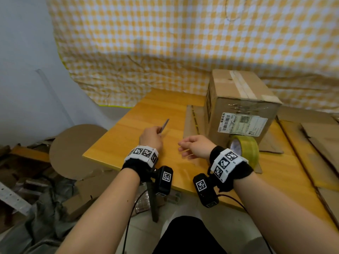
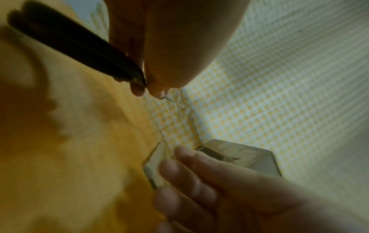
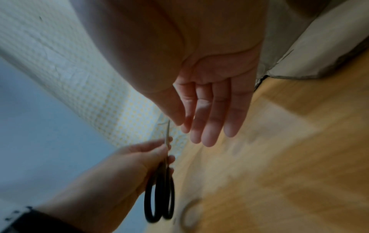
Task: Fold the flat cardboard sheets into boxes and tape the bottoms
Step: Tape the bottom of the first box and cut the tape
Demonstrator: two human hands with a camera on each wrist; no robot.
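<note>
scissors [image 1: 163, 127] handles hidden behind left hand [image 1: 151, 139], box label [image 1: 241, 124] print unreadable

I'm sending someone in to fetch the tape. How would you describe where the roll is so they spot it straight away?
On the yellow wooden table, find the taped-up cardboard box with a shipping label. The tape roll stands on edge at its near side, beside the right hand. It is the only round, glossy, yellowish-clear thing among flat brown cardboard.

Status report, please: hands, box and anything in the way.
Left hand grips scissors, blades closed. Right hand open, empty. Taped box upright on flat cardboard, tape roll in front. Nothing blocking.
</note>
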